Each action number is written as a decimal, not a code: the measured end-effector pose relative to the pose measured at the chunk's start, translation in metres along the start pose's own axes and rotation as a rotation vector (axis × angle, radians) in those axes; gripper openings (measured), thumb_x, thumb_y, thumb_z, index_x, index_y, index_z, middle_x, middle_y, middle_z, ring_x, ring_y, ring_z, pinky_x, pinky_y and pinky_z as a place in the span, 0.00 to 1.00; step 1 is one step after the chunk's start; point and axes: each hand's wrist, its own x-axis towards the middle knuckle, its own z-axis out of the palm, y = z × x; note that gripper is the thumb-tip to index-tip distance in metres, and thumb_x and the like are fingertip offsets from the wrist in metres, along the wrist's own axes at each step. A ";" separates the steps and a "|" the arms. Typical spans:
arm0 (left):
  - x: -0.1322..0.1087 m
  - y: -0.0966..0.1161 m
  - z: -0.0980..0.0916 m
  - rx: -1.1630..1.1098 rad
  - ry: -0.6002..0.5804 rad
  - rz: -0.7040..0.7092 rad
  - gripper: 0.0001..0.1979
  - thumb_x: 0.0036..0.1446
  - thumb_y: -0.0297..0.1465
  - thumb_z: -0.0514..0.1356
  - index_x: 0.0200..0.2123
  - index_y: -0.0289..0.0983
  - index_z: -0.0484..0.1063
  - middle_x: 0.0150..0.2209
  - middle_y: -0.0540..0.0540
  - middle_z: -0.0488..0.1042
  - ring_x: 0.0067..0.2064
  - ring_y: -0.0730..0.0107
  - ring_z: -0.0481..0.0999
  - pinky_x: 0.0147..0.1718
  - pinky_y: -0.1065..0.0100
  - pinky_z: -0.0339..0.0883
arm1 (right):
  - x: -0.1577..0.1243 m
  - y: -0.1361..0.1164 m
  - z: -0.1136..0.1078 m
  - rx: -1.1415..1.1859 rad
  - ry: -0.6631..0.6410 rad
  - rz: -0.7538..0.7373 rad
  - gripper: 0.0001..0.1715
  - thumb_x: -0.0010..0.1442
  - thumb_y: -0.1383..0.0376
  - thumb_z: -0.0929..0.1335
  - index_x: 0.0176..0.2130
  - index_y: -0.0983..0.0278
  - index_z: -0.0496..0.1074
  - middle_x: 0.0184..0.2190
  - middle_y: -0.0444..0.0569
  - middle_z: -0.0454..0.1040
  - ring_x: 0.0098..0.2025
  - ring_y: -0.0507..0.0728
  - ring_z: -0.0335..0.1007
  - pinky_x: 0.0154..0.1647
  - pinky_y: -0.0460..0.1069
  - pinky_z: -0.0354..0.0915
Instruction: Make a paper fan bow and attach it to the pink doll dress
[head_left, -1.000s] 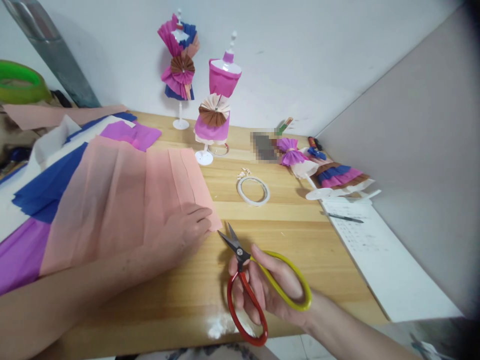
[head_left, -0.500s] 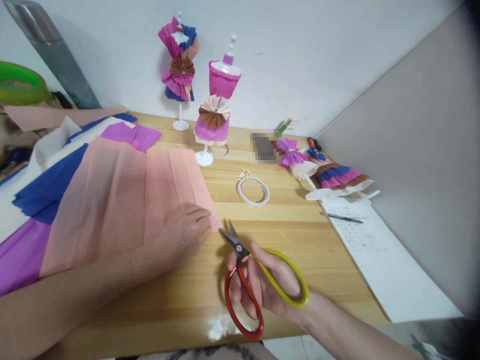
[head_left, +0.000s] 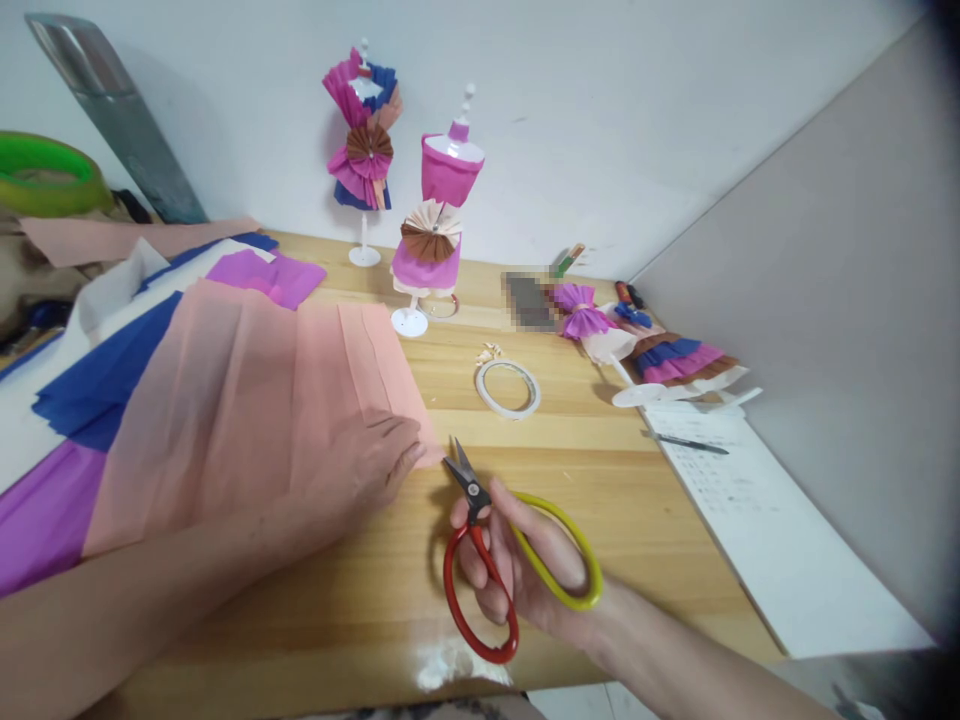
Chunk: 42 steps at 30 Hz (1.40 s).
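Observation:
A wide sheet of peach crepe paper point(head_left: 247, 390) lies across the left half of the table, overlapping blue and purple sheets. My left hand point(head_left: 379, 455) is on its right end, with fingers bent and closed at the lower right corner. In my right hand point(head_left: 517, 560) are scissors point(head_left: 474, 490) with one red and one yellow handle loop. Their blades are slightly apart and point up and left, with the tips close to the paper's corner.
Two small dress forms in paper outfits point(head_left: 367, 155) point(head_left: 435, 235) stand by the wall. A tape roll point(head_left: 508, 388) lies mid-table. At right are a dressed form on its side point(head_left: 675, 355), a pen point(head_left: 690, 443) and white paper point(head_left: 780, 550). A grey bottle point(head_left: 127, 120) leans far left.
The scissors have moved slightly left and their blades have closed a little. My left hand's fingers have drawn in at the paper's corner. The view has shifted slightly.

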 end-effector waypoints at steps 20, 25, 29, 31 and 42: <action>0.006 0.014 -0.001 0.056 -0.082 0.045 0.06 0.62 0.29 0.54 0.35 0.35 0.69 0.34 0.46 0.75 0.39 0.65 0.73 0.40 0.64 0.65 | -0.002 0.006 0.003 -0.085 -0.007 -0.099 0.33 0.59 0.39 0.61 0.39 0.66 0.67 0.18 0.45 0.72 0.13 0.50 0.64 0.14 0.43 0.56; 0.004 0.010 0.009 0.138 -0.022 0.129 0.07 0.63 0.26 0.52 0.33 0.35 0.69 0.34 0.45 0.74 0.38 0.66 0.72 0.39 0.64 0.65 | 0.002 0.007 0.002 -0.091 -0.014 -0.082 0.33 0.58 0.38 0.62 0.39 0.65 0.67 0.17 0.44 0.71 0.12 0.50 0.63 0.14 0.43 0.56; 0.002 0.006 0.012 0.199 0.006 0.183 0.09 0.62 0.23 0.51 0.32 0.35 0.69 0.32 0.45 0.73 0.37 0.66 0.71 0.38 0.64 0.65 | 0.002 0.007 0.003 -0.098 -0.002 -0.068 0.32 0.57 0.39 0.63 0.38 0.65 0.67 0.17 0.44 0.71 0.12 0.51 0.63 0.13 0.43 0.56; 0.002 0.006 0.012 0.225 0.032 0.205 0.09 0.61 0.21 0.52 0.30 0.34 0.69 0.30 0.45 0.72 0.36 0.65 0.71 0.36 0.64 0.64 | 0.002 0.007 0.004 -0.098 0.009 -0.066 0.33 0.56 0.39 0.64 0.38 0.65 0.68 0.17 0.45 0.72 0.12 0.51 0.63 0.13 0.43 0.56; -0.002 0.003 0.018 0.291 0.177 0.308 0.09 0.59 0.19 0.52 0.35 0.30 0.72 0.38 0.37 0.75 0.44 0.59 0.73 0.39 0.63 0.70 | 0.000 0.008 0.006 -0.060 -0.008 -0.078 0.32 0.57 0.40 0.64 0.38 0.66 0.68 0.17 0.46 0.72 0.12 0.50 0.64 0.13 0.42 0.55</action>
